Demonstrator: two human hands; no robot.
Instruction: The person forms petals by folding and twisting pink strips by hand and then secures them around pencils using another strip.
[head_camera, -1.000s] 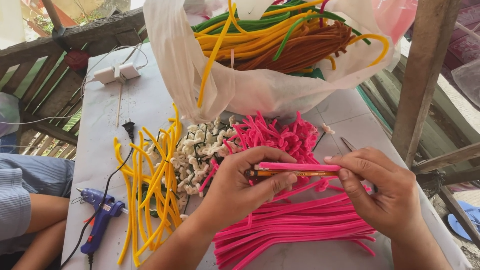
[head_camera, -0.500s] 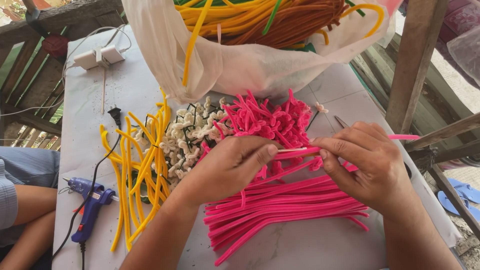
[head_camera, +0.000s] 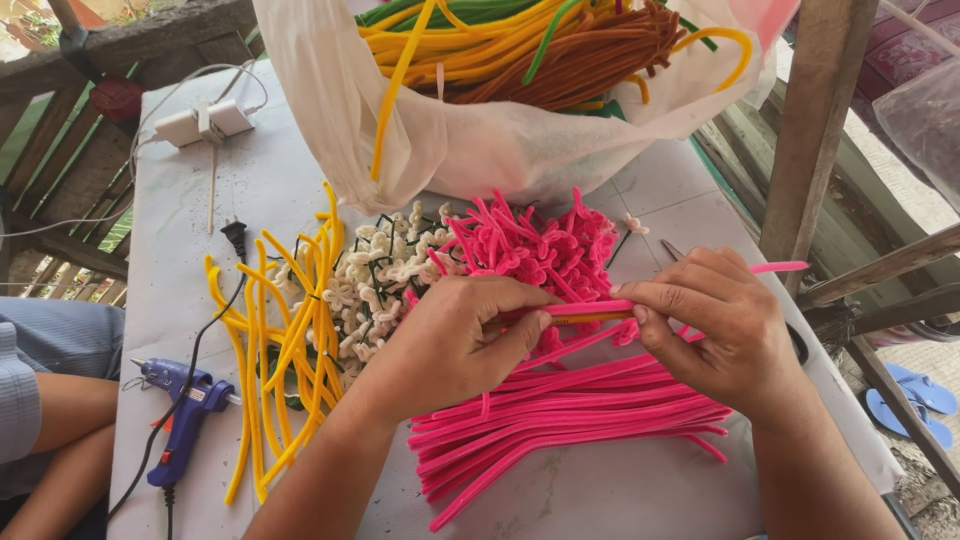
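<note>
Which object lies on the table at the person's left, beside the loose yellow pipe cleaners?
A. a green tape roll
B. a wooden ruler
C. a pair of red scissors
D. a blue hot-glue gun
D: the blue plastic hot-glue gun with its black cord lies on the grey table, left of the fuzzy yellow pipe cleaners.

The pale table (head_camera: 250, 180) carries pink pipe cleaners (head_camera: 580, 420), yellow pipe cleaners (head_camera: 270, 340), a blue glue gun (head_camera: 185, 420), and a white plastic bag (head_camera: 480, 150).
</note>
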